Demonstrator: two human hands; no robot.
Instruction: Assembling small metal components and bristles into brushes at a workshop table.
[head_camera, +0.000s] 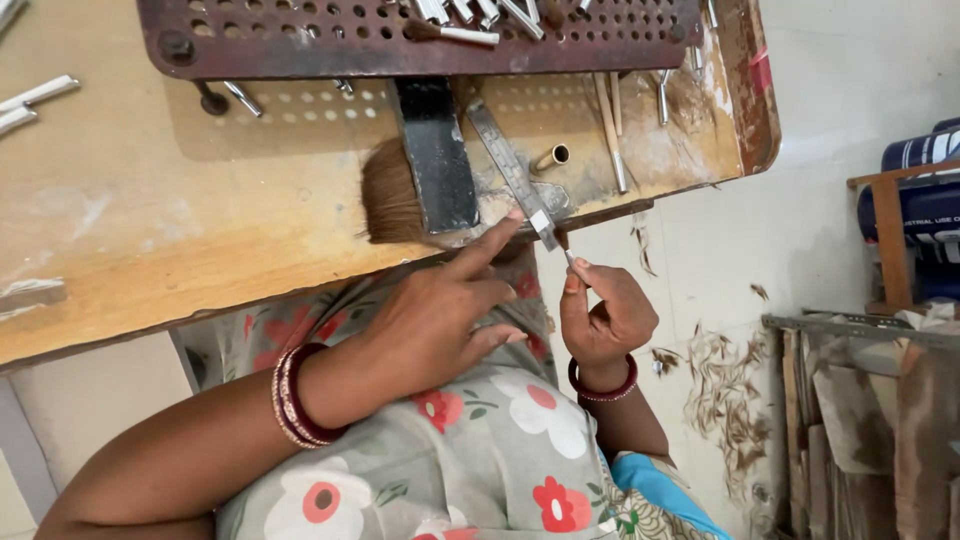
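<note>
The right hand (605, 315) has its fingers (573, 300) pinched around the near tip of a long, flat, grey metal strip (510, 165), thumb and forefinger closing on it just past the edge of the wooden table (150, 230). The strip is narrow and dull, worn along its face, with a brighter silvery patch near the held end; it runs diagonally away from the hand, across the table edge and up under a rusty perforated metal plate (330, 45). The left hand (435, 320) is spread loose, gripping nothing, its extended forefinger touching the strip beside the bright patch while the other fingers hang curled over the floral dress (480, 460). Dark red bangles (298, 395) ring the left wrist. Just left of the strip lie a dark flat metal bar (437, 155) and a tuft of brown bristles (388, 195); to its right sits a small brass tube (553, 156). Brown fibre clippings (725, 400) litter the pale floor (800, 240).
</note>
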